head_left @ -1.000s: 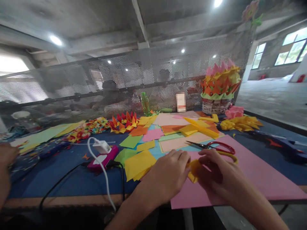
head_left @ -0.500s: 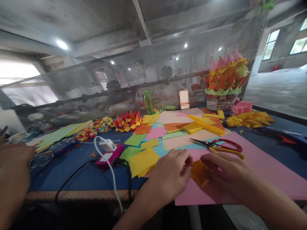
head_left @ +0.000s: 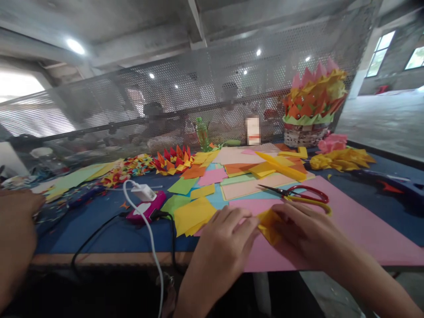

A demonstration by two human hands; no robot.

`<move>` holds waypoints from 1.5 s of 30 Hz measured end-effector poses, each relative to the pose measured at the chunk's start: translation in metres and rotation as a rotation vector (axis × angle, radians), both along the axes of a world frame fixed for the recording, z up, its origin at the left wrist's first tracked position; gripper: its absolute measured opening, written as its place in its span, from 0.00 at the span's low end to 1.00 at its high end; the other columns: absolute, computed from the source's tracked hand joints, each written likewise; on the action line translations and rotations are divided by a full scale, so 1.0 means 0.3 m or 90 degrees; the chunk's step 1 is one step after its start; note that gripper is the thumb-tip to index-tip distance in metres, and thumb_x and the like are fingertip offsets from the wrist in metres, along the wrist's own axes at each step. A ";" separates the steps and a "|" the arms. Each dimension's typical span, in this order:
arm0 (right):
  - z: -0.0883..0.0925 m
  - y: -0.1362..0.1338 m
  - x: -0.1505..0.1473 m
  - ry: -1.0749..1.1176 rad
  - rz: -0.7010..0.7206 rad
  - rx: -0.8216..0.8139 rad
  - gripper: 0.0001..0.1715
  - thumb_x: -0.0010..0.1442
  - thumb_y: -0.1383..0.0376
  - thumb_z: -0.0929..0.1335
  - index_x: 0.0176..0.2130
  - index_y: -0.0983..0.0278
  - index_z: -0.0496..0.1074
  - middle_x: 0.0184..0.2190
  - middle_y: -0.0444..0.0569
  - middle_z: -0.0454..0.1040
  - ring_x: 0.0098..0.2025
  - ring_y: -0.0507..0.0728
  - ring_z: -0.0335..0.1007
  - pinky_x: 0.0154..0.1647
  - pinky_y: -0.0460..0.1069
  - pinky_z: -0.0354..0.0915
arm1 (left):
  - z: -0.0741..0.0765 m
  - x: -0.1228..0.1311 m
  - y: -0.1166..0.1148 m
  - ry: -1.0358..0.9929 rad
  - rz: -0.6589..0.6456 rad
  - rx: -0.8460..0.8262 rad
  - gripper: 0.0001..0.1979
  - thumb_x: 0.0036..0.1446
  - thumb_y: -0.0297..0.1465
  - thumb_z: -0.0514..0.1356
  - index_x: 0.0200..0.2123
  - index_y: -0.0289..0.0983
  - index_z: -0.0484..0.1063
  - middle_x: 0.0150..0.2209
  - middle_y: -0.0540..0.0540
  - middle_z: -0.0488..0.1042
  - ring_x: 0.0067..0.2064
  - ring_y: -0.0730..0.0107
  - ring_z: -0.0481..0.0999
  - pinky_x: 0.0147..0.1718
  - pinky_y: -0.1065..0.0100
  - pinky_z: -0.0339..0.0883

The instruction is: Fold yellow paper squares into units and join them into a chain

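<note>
A small piece of folded yellow paper (head_left: 270, 226) is held between my two hands above the pink sheet (head_left: 351, 221). My left hand (head_left: 228, 234) pinches its left edge with thumb and fingers. On the other side my right hand (head_left: 301, 229) is closed on it, and its fingers hide part of the paper. Just beyond my right hand lie scissors (head_left: 306, 194) with one red and one yellow handle. A stack of yellow paper squares (head_left: 194, 215) is left of my left hand.
A magenta power strip (head_left: 149, 207) with a white charger and cables is at left. Another person's hand (head_left: 20, 212) reaches in there. Behind are coloured sheets (head_left: 241, 157), a red-orange paper ring (head_left: 174, 160) and a paper-decked basket (head_left: 308, 134). A blue glue gun (head_left: 387, 181) lies right.
The view has shifted slightly. My left hand's fingers have straightened along the yellow paper's left edge, where they were curled before. My right hand keeps its hold.
</note>
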State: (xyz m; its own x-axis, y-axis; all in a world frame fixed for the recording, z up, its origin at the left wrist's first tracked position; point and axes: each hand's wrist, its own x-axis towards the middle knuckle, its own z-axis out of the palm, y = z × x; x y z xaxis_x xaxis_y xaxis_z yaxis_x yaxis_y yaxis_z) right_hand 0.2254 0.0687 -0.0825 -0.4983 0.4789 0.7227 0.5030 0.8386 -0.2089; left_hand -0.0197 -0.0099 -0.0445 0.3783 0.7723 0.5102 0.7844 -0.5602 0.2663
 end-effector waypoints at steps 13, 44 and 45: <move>0.005 -0.008 -0.005 0.021 -0.067 -0.050 0.09 0.77 0.59 0.66 0.48 0.60 0.74 0.42 0.49 0.81 0.41 0.54 0.80 0.40 0.45 0.73 | -0.099 0.043 -0.029 0.276 0.000 0.281 0.25 0.82 0.46 0.49 0.62 0.34 0.75 0.59 0.45 0.83 0.57 0.55 0.75 0.57 0.54 0.64; 0.044 -0.035 -0.002 0.032 0.005 -0.049 0.05 0.73 0.67 0.67 0.42 0.61 0.73 0.34 0.46 0.76 0.33 0.51 0.72 0.36 0.43 0.67 | 0.044 0.064 0.046 -0.019 0.020 -0.044 0.15 0.73 0.31 0.66 0.61 0.42 0.75 0.55 0.44 0.81 0.57 0.55 0.78 0.57 0.52 0.76; 0.047 -0.030 0.001 0.030 0.010 -0.047 0.05 0.73 0.68 0.67 0.42 0.61 0.73 0.33 0.46 0.76 0.33 0.51 0.71 0.36 0.44 0.66 | 0.041 0.070 0.056 -0.009 0.009 -0.061 0.12 0.72 0.29 0.67 0.57 0.42 0.77 0.53 0.46 0.82 0.55 0.56 0.79 0.56 0.53 0.76</move>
